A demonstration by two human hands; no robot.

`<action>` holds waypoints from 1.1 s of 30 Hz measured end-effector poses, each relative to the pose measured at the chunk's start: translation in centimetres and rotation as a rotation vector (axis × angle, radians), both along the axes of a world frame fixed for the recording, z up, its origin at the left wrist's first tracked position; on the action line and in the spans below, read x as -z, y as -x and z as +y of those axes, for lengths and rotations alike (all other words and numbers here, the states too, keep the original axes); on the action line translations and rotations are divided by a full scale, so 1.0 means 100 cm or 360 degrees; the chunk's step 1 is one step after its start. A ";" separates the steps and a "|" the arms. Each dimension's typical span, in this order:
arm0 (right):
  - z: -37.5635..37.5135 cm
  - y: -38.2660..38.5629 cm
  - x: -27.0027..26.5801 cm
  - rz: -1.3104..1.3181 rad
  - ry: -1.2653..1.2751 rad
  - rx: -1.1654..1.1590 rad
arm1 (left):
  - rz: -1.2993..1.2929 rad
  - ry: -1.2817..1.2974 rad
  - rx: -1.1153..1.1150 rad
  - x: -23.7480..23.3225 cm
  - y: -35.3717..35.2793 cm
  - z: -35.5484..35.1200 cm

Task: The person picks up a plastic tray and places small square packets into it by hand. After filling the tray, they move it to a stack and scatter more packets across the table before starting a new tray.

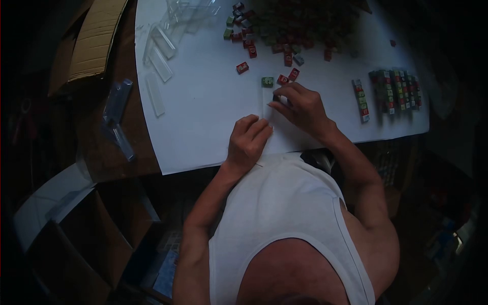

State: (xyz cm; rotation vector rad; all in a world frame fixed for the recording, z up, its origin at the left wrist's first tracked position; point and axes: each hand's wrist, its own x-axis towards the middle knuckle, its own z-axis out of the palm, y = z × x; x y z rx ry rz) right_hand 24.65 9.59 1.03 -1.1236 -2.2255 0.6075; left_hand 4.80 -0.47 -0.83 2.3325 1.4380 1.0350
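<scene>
A narrow clear plastic case (pixel 266 96) lies upright in front of me on the white sheet, with a small green box (pixel 267 82) at its far end. My left hand (pixel 249 141) is closed at the near end of this case, its fingertips hiding that end. Over the case's right side, my right hand (pixel 303 105) pinches a small dark box (pixel 276 98), mostly covered by the fingers. Just beyond the right hand lie two small red boxes, one (pixel 282 80) beside the other (pixel 294 74).
A large pile of small red and green boxes (pixel 305 25) covers the far side. Empty clear cases (pixel 155 94) lie at the left, more (pixel 118 101) on the brown table beside cardboard (pixel 99 38). Filled rows (pixel 396 91) stand at the right, one row (pixel 361 100) apart.
</scene>
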 end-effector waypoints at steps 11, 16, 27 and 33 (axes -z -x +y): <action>-0.008 0.000 -0.006 0.0172 0.0473 -0.0446 | -0.0007 -0.0006 0.0002 0.000 0.000 0.000; -0.004 -0.006 0.003 0.0158 0.0289 -0.0347 | -0.0037 -0.0004 0.0018 0.001 0.001 -0.002; 0.027 -0.017 0.005 0.0273 -0.0008 -0.0032 | -0.0087 -0.0006 0.0001 0.002 0.000 -0.006; 0.050 -0.043 0.009 -0.0301 -0.0210 -0.0100 | 0.0164 0.0031 -0.0062 -0.016 -0.007 0.005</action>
